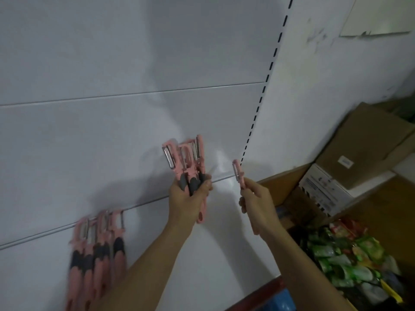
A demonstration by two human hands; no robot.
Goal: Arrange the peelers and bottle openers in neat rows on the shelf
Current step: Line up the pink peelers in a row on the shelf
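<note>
Against the shelf panel (112, 63), my left hand (190, 198) grips several pink peelers (186, 163); at its three o'clock my right hand (258, 203) pinches a single peeler (238, 172).

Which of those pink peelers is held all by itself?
The peeler in the right hand, nearest the slotted upright; the left hand grips a bunch, and the rest hang together on the panel lower left.

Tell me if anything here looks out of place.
The hung peelers at lower left crowd together and overlap rather than forming an even row, though blur hides detail. The left hand grips a splayed bunch; the right hand pinches a single peeler.
</note>
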